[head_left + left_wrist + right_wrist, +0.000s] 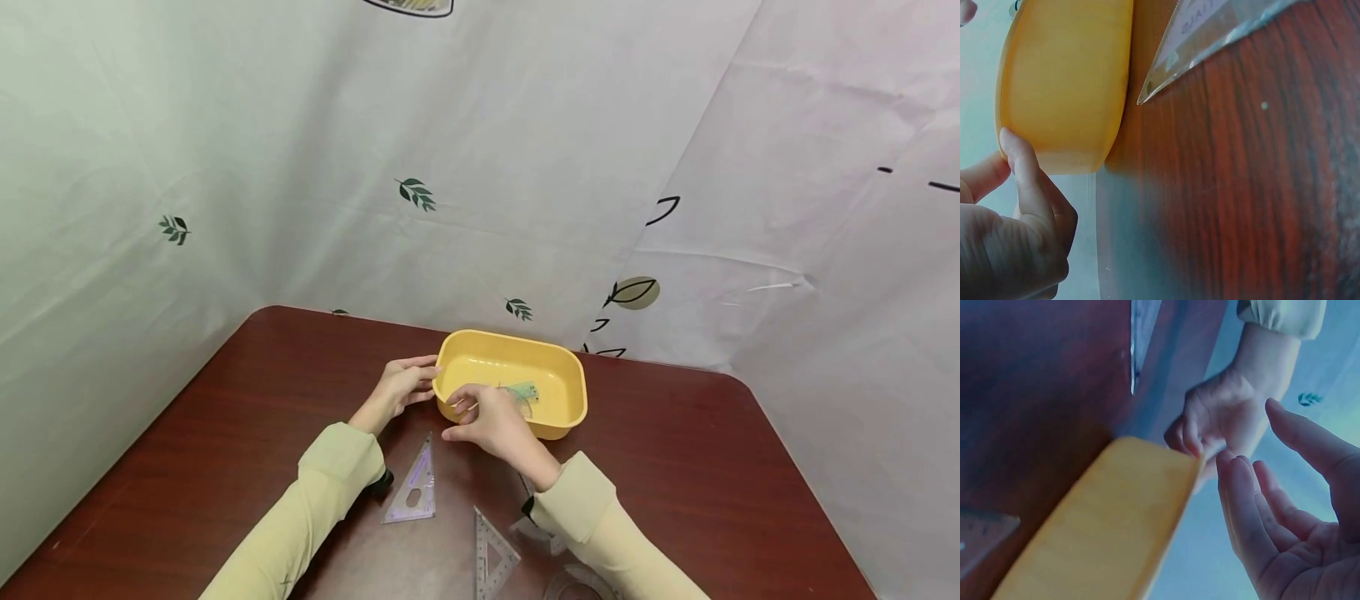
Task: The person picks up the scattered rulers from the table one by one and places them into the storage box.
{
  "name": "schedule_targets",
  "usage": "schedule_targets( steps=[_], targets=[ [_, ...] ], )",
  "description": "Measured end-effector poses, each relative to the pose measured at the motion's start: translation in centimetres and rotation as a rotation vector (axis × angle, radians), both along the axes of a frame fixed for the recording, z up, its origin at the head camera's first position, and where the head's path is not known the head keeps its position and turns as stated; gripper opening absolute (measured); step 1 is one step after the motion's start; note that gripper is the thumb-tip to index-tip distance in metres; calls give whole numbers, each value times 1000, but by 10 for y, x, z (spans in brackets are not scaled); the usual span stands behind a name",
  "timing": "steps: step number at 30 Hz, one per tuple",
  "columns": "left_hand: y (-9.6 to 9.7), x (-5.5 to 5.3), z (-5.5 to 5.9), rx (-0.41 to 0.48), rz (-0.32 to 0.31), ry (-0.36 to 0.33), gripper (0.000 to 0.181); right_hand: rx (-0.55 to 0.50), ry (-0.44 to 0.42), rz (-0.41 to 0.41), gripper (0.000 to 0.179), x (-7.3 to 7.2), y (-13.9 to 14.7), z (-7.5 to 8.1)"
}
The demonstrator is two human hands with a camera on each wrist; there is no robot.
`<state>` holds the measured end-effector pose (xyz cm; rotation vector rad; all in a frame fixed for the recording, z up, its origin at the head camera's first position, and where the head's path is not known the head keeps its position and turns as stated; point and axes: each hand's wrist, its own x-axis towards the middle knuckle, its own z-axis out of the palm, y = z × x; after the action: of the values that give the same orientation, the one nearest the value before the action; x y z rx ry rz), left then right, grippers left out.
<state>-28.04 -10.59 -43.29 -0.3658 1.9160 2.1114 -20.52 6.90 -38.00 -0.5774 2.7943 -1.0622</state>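
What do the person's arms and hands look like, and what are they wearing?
The left sleeve and right sleeve are long and pale yellow-green, each ending in a wide, folded-looking cuff. Something small and black shows by each wrist. The left hand and right hand wear no gloves.

We see pale, slightly wrinkled sheeting (300, 125) rising behind and along both sides of the surface (675, 467). To our left it takes a greenish cast, and toward the upper right a faint pink one. Small dark-green leaf sprigs (416, 196) are scattered over it, with black leaf outlines (663, 210) and an olive oval (641, 292) farther right, where a slanting fold line runs down. The surface is reddish-brown with streaky wood grain and rounded far corners, and we notice a soft, greyish sheen of light across its near part.
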Motion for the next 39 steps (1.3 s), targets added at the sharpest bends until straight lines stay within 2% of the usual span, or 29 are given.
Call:
schedule_targets(
  steps=[6, 11, 16, 23, 29, 39],
  targets=[
    [-1, 0, 1, -11, 5, 10, 43, -54, -79, 59, 38, 3, -10, -10],
    [-2, 1, -1, -6, -13, 18, 42, -58, -126, 60, 40, 8, -18, -15],
    [-1, 2, -1, -8, -14, 33, 41, -2, -112, 31, 44, 8, -24, -21],
    [-1, 2, -2, 1, 0, 20, 43, 77, -125, -5, 47, 3, -29, -37],
    [-2, 2, -3, 4, -4, 14, 43, 123, -160, -48, 59, 4, -35, -44],
    [-2, 0, -3, -10, -11, 25, 44, 220, -101, -62, 67, 7, -42, -50]
  ],
)
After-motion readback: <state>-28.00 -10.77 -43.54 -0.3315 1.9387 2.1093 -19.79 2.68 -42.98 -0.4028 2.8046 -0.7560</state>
